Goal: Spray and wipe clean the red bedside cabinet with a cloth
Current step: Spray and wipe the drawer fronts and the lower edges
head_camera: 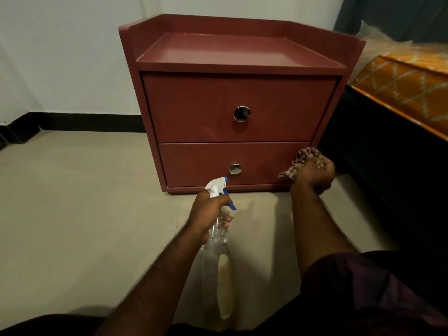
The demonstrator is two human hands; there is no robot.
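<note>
Dark clothing (368, 292) over the person's lap fills the lower right edge, with both bare forearms reaching forward from it. Left hand (206, 214): fingers (225, 218) curled round the neck of a clear spray bottle (224, 275), clamped just below its white and blue trigger head (217, 187). Bottle is tilted, base toward the camera behind the fingers, nozzle ahead of them; pale yellowish liquid sits in its lower part. Right hand (315, 177): fingers (327, 167) closed on a bunched checked cloth (303, 158), which sticks out above and to the left of them. Red cabinet (237, 57) stands on the tiled floor (84, 202) directly beyond both sets of fingers, well clear of the left ones. Cloth is at the right end of the lower drawer (198, 161); actual contact cannot be confirmed. Lower round metal knob (235, 169) lies between the two hands, just past the nozzle; upper drawer (194, 105) and its knob (241, 113) lie above. Right of the right fingers: a bed with an orange patterned mattress (412, 93). Left of the left fingers: white wall (60, 57) with black skirting (84, 121).
</note>
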